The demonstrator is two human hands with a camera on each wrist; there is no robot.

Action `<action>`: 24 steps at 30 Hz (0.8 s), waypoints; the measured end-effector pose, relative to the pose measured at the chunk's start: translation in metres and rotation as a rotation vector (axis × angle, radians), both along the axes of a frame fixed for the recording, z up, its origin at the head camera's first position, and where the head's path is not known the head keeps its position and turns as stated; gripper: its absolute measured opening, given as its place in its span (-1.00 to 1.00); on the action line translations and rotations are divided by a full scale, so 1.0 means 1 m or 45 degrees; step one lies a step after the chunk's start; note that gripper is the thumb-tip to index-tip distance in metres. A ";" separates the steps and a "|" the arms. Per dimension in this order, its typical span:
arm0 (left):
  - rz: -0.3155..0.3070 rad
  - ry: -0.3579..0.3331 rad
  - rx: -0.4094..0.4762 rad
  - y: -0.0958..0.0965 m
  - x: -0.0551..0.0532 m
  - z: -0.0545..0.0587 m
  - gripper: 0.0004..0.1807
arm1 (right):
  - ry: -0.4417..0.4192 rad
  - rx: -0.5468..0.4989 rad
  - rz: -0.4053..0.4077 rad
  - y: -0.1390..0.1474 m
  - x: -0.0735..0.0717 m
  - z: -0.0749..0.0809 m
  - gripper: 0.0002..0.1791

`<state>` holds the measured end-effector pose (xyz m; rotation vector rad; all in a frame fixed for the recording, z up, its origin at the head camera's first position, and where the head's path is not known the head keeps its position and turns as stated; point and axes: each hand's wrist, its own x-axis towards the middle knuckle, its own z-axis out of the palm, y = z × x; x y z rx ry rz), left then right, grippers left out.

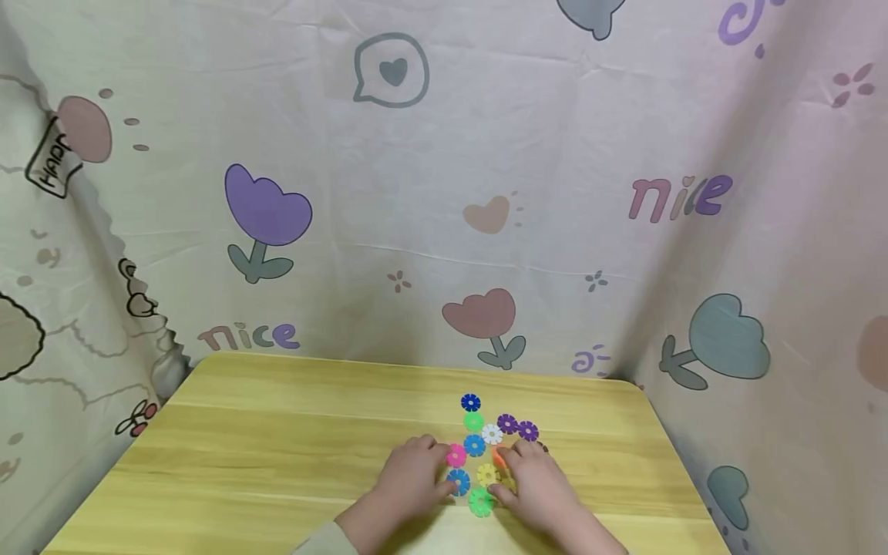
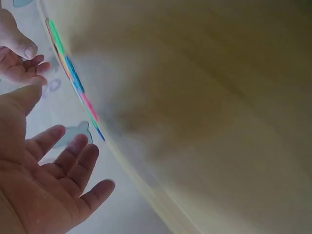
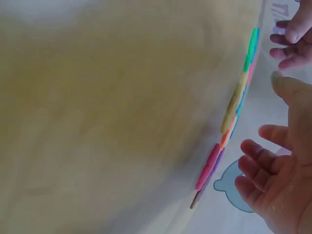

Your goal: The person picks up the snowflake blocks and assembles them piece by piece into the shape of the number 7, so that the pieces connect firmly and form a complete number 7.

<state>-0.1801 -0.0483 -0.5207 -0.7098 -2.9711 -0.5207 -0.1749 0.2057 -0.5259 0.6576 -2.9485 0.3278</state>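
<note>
Several coloured snowflake discs lie flat on the table in a loose cluster, among them a dark blue disc [image 1: 471, 402], a white disc [image 1: 492, 434] and two purple discs [image 1: 516, 427]. My left hand [image 1: 414, 479] is at the cluster's left side, nearest a pink disc [image 1: 455, 455] and a blue disc [image 1: 458, 483]. On the right, my right hand [image 1: 539, 484] partly covers an orange disc [image 1: 499, 456] and a yellow one. Its thumb is near a green disc [image 1: 480, 502]. Both wrist views show loosely spread fingers holding nothing. Whether any fingertip touches a disc, I cannot tell.
The wooden table [image 1: 277, 432] extends far to the left of the discs and less far to the right. A printed cloth [image 1: 416, 169] with flowers and words hangs behind it and along both sides.
</note>
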 end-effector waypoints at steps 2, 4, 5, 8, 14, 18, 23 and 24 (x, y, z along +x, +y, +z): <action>-0.020 -0.037 -0.025 0.005 -0.001 -0.001 -0.36 | -0.021 0.017 0.025 -0.001 0.002 -0.001 -0.31; -0.035 -0.073 -0.048 0.009 -0.001 -0.003 -0.39 | -0.030 0.035 0.053 -0.002 0.004 -0.002 -0.35; -0.041 -0.084 -0.064 0.010 -0.001 -0.004 -0.41 | -0.030 0.036 0.071 -0.003 0.005 -0.002 -0.38; -0.059 -0.092 -0.115 0.013 0.000 -0.003 -0.51 | -0.031 0.036 0.123 -0.003 0.005 -0.004 -0.47; -0.062 -0.089 -0.192 0.015 -0.001 -0.002 -0.63 | -0.013 0.022 0.196 -0.002 0.005 -0.007 -0.64; -0.042 -0.098 -0.213 0.016 -0.002 -0.005 -0.56 | -0.012 0.013 0.200 -0.003 0.006 -0.006 -0.64; -0.008 -0.116 -0.239 0.016 -0.002 -0.006 -0.50 | -0.020 0.009 0.192 -0.006 0.005 -0.005 -0.64; -0.006 -0.118 -0.242 0.016 -0.002 -0.006 -0.52 | -0.021 0.007 0.189 -0.006 0.004 -0.006 -0.66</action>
